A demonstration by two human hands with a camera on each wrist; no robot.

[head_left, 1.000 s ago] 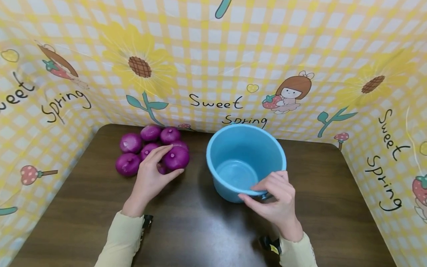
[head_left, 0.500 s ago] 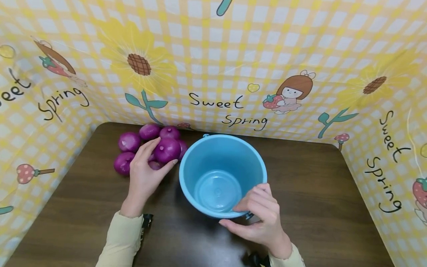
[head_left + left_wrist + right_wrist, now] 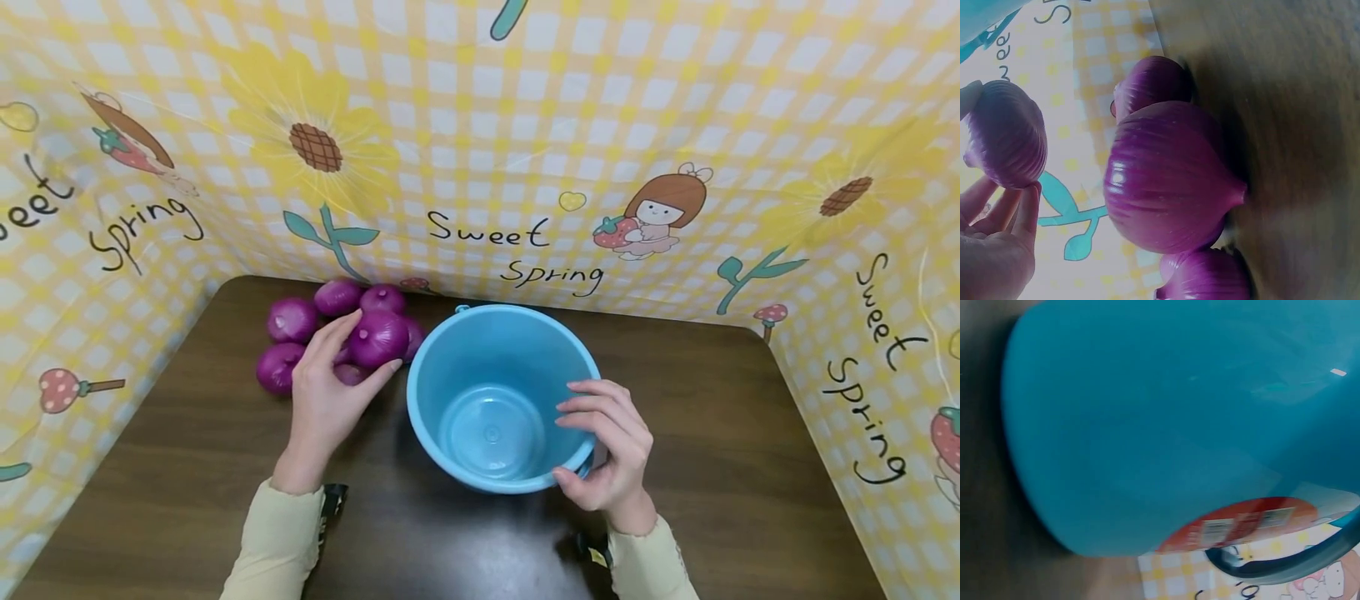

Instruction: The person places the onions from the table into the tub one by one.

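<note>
My left hand (image 3: 326, 396) pinches a purple onion (image 3: 379, 339) between thumb and fingers. In the left wrist view the held onion (image 3: 1007, 134) is up off the table, apart from a larger-looking onion (image 3: 1163, 178) close to the camera. A light blue bucket (image 3: 498, 354) stands upright just right of the onions, with nothing inside. At its right side my right hand (image 3: 611, 442) holds the rim, fingers over the inside and thumb at the near edge. The right wrist view is filled by the bucket's outer wall (image 3: 1135, 425), with a red label and a handle low down.
Several more purple onions (image 3: 292, 320) lie clustered at the back left of the dark wooden table (image 3: 705, 400). Yellow checked cloth (image 3: 480, 150) hangs along the back and both sides.
The bucket has come left and nearer, beside the onions. My right hand has shifted along its rim from the near edge to the right side. The held onion has moved slightly left and up.
</note>
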